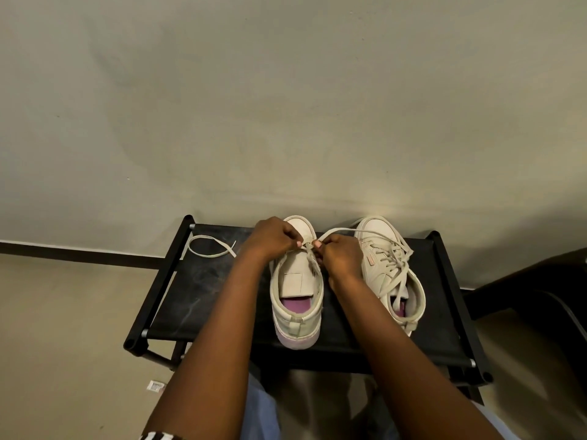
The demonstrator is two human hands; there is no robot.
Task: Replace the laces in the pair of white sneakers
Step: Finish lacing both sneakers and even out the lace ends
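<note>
Two white sneakers stand side by side on a black rack, toes toward the wall. Over the left sneaker [297,287], whose tongue is folded back, my left hand [273,238] and my right hand [341,254] meet near the toe end. Each hand pinches part of a white lace [336,231] at the eyelets, and the lace arcs from my right hand toward the other shoe. The right sneaker [386,265] is laced, its loose ends lying across its opening. Another white lace [211,246] lies looped on the rack's left side.
The black fabric-topped rack [203,296] stands against a pale wall with a dark skirting strip. A dark object [540,300] sits on the floor at the right. A small white tag [155,385] lies on the floor at the lower left.
</note>
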